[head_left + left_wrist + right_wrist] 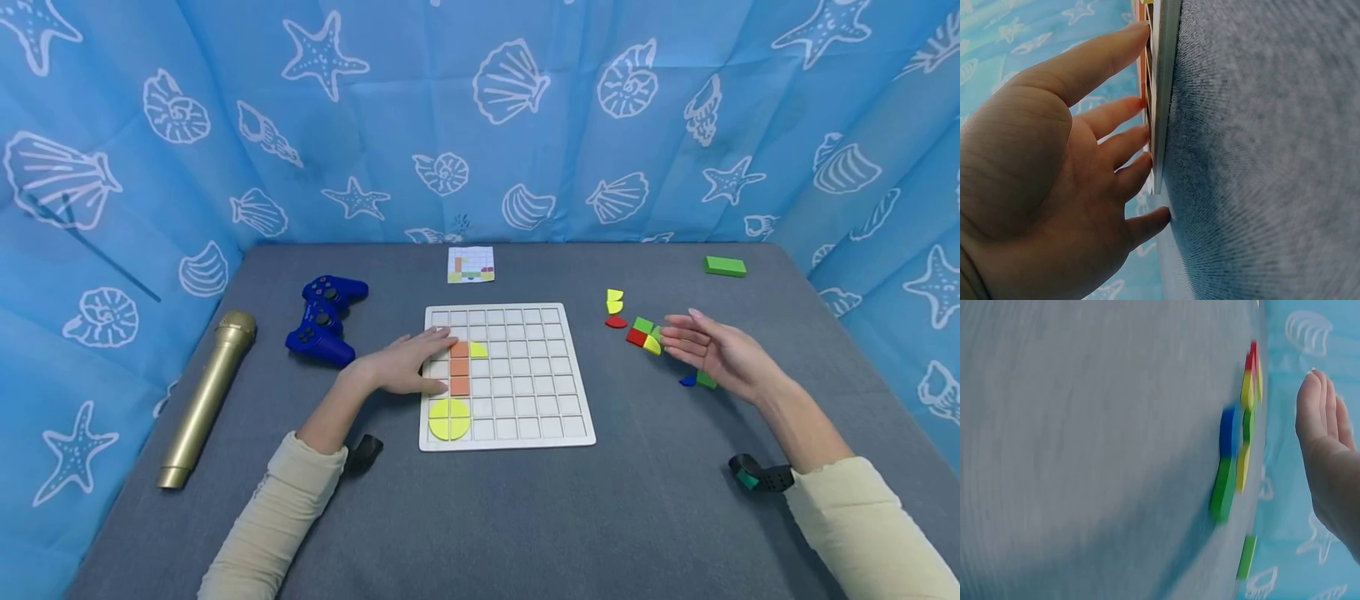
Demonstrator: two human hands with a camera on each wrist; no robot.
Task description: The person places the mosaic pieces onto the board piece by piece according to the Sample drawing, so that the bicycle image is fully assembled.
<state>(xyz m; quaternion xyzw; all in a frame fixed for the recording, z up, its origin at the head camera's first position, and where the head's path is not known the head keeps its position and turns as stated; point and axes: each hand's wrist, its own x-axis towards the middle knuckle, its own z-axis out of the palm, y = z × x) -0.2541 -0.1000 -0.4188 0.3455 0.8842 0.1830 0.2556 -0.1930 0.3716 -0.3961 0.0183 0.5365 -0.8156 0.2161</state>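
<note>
A white grid board (517, 446) lies in the middle of the table. Along its left part stand a column of orange pieces (460, 368), a yellow quarter-circle (477, 350) and a yellow circle (449, 419) of quarter pieces. My left hand (405, 364) rests at the board's left edge, fingers spread, thumb and fingertips by the orange column. Over the loose pieces at the right hovers my right hand (720, 354), fingers straight and together, holding nothing. Beneath and beside it are a red piece (636, 337), a green square (643, 324) and a blue piece (1228, 432).
Behind the board lies a small pattern card (471, 265). A blue game controller (324, 321) and a gold microphone (206, 404) lie on the left. Far right is a green block (724, 266); yellow pieces (615, 301) lie right of the board.
</note>
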